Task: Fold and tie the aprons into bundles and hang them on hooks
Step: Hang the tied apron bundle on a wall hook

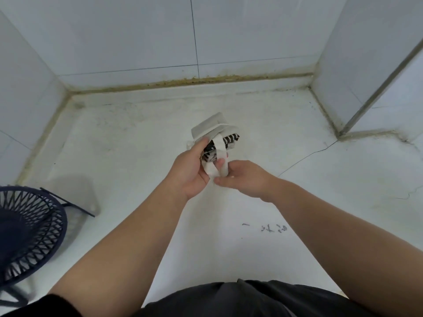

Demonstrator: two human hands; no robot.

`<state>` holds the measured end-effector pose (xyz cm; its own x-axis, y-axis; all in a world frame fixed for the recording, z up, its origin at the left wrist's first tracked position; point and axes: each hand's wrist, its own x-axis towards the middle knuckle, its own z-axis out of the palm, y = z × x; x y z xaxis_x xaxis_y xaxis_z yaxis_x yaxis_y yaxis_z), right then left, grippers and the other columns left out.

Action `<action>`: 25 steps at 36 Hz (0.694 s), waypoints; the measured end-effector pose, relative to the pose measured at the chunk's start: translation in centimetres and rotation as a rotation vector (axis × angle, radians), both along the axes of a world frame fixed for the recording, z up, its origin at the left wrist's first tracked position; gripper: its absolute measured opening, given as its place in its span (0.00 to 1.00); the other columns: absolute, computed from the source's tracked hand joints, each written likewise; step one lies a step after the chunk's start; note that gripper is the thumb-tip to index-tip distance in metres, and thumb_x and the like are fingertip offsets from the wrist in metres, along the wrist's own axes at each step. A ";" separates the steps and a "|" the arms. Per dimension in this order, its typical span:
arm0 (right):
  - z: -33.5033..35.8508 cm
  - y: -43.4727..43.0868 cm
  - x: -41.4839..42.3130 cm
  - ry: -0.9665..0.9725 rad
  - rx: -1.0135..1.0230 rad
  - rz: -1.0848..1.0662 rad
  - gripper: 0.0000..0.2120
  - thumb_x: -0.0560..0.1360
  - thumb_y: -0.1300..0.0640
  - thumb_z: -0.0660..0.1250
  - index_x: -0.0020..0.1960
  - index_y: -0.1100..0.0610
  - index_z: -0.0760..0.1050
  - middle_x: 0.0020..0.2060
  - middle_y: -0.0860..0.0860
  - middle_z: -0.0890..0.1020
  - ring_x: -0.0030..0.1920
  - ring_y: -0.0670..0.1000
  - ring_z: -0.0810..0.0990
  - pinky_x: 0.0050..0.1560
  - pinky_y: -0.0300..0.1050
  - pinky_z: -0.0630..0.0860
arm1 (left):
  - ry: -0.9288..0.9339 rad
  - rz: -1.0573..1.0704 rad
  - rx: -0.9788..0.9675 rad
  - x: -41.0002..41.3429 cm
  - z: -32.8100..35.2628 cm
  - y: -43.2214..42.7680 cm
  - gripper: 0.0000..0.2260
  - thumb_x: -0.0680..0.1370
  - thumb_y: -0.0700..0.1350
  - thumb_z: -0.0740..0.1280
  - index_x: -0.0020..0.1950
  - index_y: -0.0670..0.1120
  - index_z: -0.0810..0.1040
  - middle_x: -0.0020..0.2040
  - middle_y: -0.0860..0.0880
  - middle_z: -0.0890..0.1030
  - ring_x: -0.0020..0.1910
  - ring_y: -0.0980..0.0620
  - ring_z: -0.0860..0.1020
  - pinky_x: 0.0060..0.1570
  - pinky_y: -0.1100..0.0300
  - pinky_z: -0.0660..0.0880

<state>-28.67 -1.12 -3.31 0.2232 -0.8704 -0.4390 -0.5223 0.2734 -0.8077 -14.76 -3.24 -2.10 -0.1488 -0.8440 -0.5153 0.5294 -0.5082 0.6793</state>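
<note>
A folded apron bundle [212, 130], off-white with a black-and-white striped part, is held up in the air in front of me over the white floor. My left hand [190, 170] grips the bundle from the left, thumb on top. A white strap [219, 152] loops around the bundle and down between my hands. My right hand [240, 179] pinches the lower end of that strap just below the bundle. No hook is in view.
A dark blue fan [27, 232] with a wire grille stands on the floor at the lower left. White tiled walls [137, 37] enclose the corner ahead, and a wall edge with a metal strip [377, 92] juts in at the right. The floor [320, 179] is cracked.
</note>
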 end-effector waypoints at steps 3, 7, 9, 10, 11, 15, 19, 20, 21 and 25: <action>0.5 -0.4 0.4 0.012 -0.074 -0.175 0.11 0.77 0.54 0.64 0.39 0.59 0.69 0.31 0.49 0.69 0.30 0.48 0.67 0.31 0.40 0.62 | -0.003 0.041 -0.005 0.8 0.3 -0.5 0.09 0.81 0.43 0.63 0.54 0.40 0.79 0.45 0.44 0.84 0.41 0.49 0.83 0.44 0.59 0.81; 2.2 -1.5 -0.3 0.003 -0.202 -0.371 0.11 0.76 0.57 0.63 0.35 0.57 0.69 0.29 0.49 0.70 0.29 0.47 0.66 0.29 0.40 0.61 | -0.366 -0.035 0.062 2.2 -0.7 -1.1 0.22 0.77 0.52 0.67 0.68 0.42 0.69 0.60 0.43 0.77 0.51 0.47 0.78 0.48 0.53 0.79; 2.9 -2.0 -0.5 -0.017 -0.225 -0.376 0.09 0.74 0.58 0.63 0.36 0.58 0.72 0.31 0.50 0.73 0.30 0.48 0.67 0.29 0.38 0.63 | -0.995 -0.279 0.118 2.6 -1.5 -0.7 0.45 0.73 0.59 0.70 0.78 0.46 0.45 0.76 0.41 0.57 0.72 0.42 0.63 0.68 0.46 0.67; 3.2 -2.1 -0.4 -0.018 -0.214 -0.344 0.08 0.74 0.58 0.63 0.36 0.59 0.73 0.33 0.50 0.75 0.31 0.48 0.67 0.30 0.39 0.63 | -1.199 -0.344 0.076 2.6 -1.9 -0.5 0.50 0.73 0.57 0.71 0.78 0.46 0.36 0.79 0.42 0.46 0.77 0.43 0.51 0.73 0.46 0.58; 3.5 -2.0 -0.2 -0.025 -0.196 -0.301 0.08 0.73 0.58 0.64 0.36 0.59 0.73 0.32 0.50 0.76 0.32 0.50 0.68 0.32 0.41 0.64 | -1.293 -0.396 -0.035 2.6 -2.0 -0.2 0.51 0.73 0.54 0.71 0.77 0.46 0.33 0.78 0.44 0.39 0.78 0.45 0.43 0.75 0.47 0.53; 4.0 -1.8 0.8 -0.113 -0.148 -0.171 0.07 0.72 0.60 0.68 0.36 0.60 0.72 0.30 0.53 0.73 0.35 0.51 0.71 0.40 0.45 0.67 | -1.226 -0.659 -0.609 1.5 -1.6 -0.3 0.30 0.73 0.51 0.71 0.73 0.58 0.63 0.75 0.52 0.64 0.77 0.47 0.52 0.73 0.47 0.55; 3.9 -1.6 0.3 -0.026 -0.167 -0.204 0.11 0.71 0.59 0.70 0.34 0.58 0.71 0.30 0.52 0.72 0.33 0.50 0.74 0.38 0.43 0.71 | -1.192 -0.516 -0.693 0.5 -0.1 -0.7 0.06 0.78 0.46 0.64 0.42 0.51 0.79 0.43 0.50 0.82 0.45 0.50 0.80 0.45 0.57 0.72; 3.7 -1.7 -0.2 0.001 -0.177 -0.254 0.11 0.72 0.59 0.70 0.34 0.58 0.71 0.30 0.51 0.73 0.33 0.51 0.75 0.39 0.44 0.72 | -1.115 -0.421 -0.629 0.6 -0.1 -1.0 0.08 0.79 0.45 0.62 0.41 0.51 0.78 0.37 0.52 0.81 0.40 0.53 0.81 0.41 0.59 0.72; 3.5 -1.7 -0.9 0.022 -0.187 -0.320 0.10 0.72 0.59 0.69 0.34 0.57 0.73 0.29 0.51 0.74 0.33 0.51 0.76 0.40 0.46 0.74 | -1.015 -0.303 -0.548 0.9 0.1 -1.2 0.10 0.79 0.44 0.61 0.41 0.51 0.78 0.32 0.54 0.77 0.35 0.55 0.81 0.39 0.60 0.71; 2.5 -2.0 -3.6 -0.071 -0.155 -0.656 0.07 0.74 0.61 0.67 0.37 0.58 0.74 0.31 0.51 0.74 0.30 0.50 0.73 0.46 0.50 0.77 | -0.630 0.085 -0.308 2.3 0.2 -2.6 0.12 0.77 0.40 0.61 0.35 0.46 0.77 0.23 0.54 0.67 0.22 0.55 0.69 0.43 0.54 0.71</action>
<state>-32.29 -3.16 -0.78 -0.3491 -0.8871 -0.3019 -0.2319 0.3940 -0.8894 -12.47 -5.86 -1.86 0.1726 -0.9606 -0.2177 0.0173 -0.2180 0.9758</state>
